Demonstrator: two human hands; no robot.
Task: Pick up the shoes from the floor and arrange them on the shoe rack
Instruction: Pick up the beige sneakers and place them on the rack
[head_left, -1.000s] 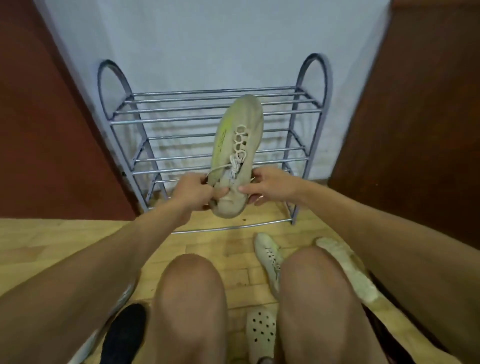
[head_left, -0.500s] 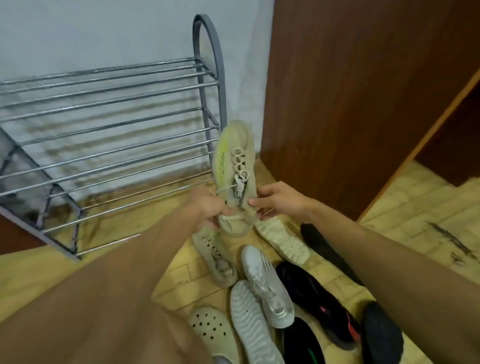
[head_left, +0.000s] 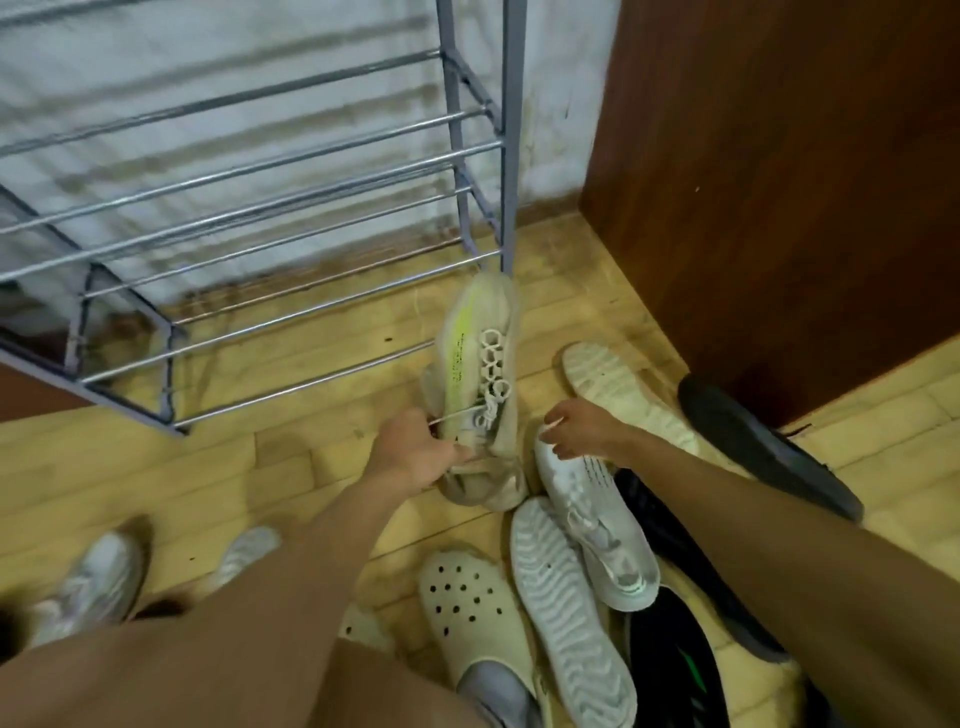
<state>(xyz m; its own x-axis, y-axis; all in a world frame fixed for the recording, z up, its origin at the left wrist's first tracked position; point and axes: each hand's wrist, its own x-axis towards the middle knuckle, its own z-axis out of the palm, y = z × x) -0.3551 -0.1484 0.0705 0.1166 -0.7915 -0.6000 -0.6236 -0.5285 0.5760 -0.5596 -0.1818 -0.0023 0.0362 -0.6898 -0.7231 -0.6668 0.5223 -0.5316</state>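
Note:
My left hand (head_left: 415, 457) grips a beige sneaker (head_left: 478, 343) with a yellow-green stripe by its heel collar. Its toe points up toward the right post of the grey metal shoe rack (head_left: 291, 171), whose bars hold no shoes in view. A second beige shoe (head_left: 488, 488) lies on the floor under the held one. My right hand (head_left: 582, 426) is off the sneaker, fingers curled over the toe of a white sneaker (head_left: 597, 530). Whether it grips anything is unclear.
Several more shoes lie on the wooden floor: a white clog (head_left: 467, 603), a sole-up white shoe (head_left: 566, 608), another pale sole (head_left: 618, 389), black shoes (head_left: 763, 447) and a grey sneaker (head_left: 98, 577) at left. A brown wooden cabinet (head_left: 779, 182) stands right of the rack.
The view swung right and down. The beige sneaker came down from in front of the rack toward the floor pile. My right hand let go of it and moved to the white sneaker.

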